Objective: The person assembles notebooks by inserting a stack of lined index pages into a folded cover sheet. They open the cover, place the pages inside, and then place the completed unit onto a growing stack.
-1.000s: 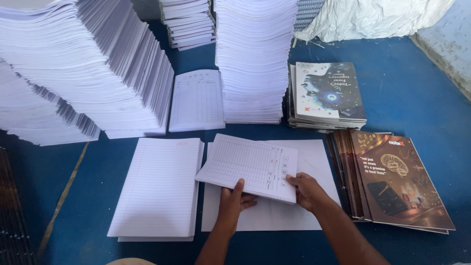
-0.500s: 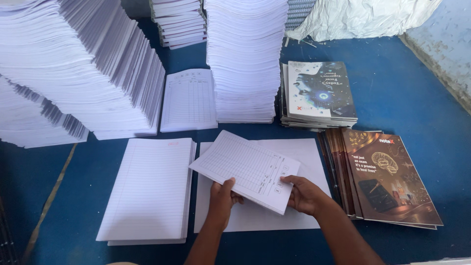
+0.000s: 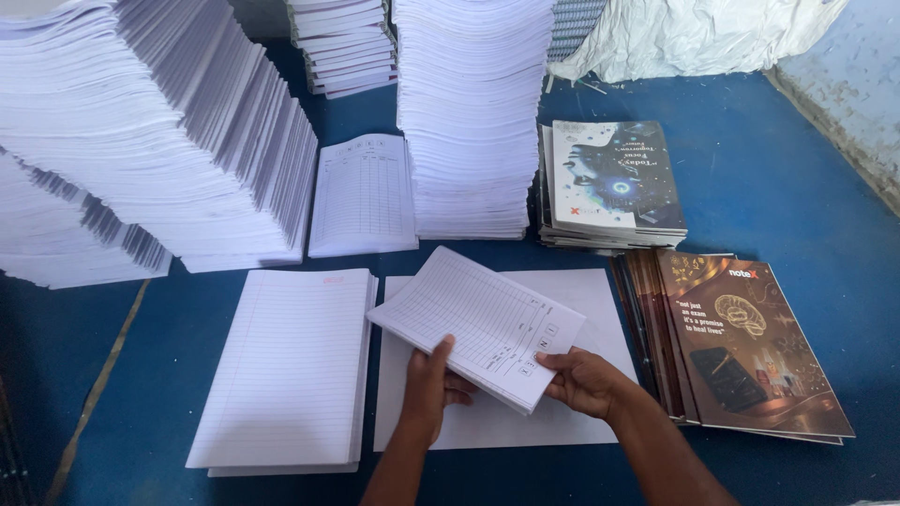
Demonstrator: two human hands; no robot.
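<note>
Two hands, left point(image 3: 429, 386) and right point(image 3: 583, 379), each grip clamped on ruled paper bundle point(image 3: 478, 323), tilted above blank sheet point(image 3: 562, 422); lined pad point(image 3: 286, 365) left, brown covers point(image 3: 750, 347) right, tall stacks point(image 3: 469, 112) far.

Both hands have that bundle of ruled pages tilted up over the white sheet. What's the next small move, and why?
Probably lower the bundle of ruled pages flat and square it onto the white sheet beneath. The left hand and right hand grip its near edge, and it sits skewed, its far corner overhanging toward the ruled stack alongside, not aligned with the sheet's edges.
</note>
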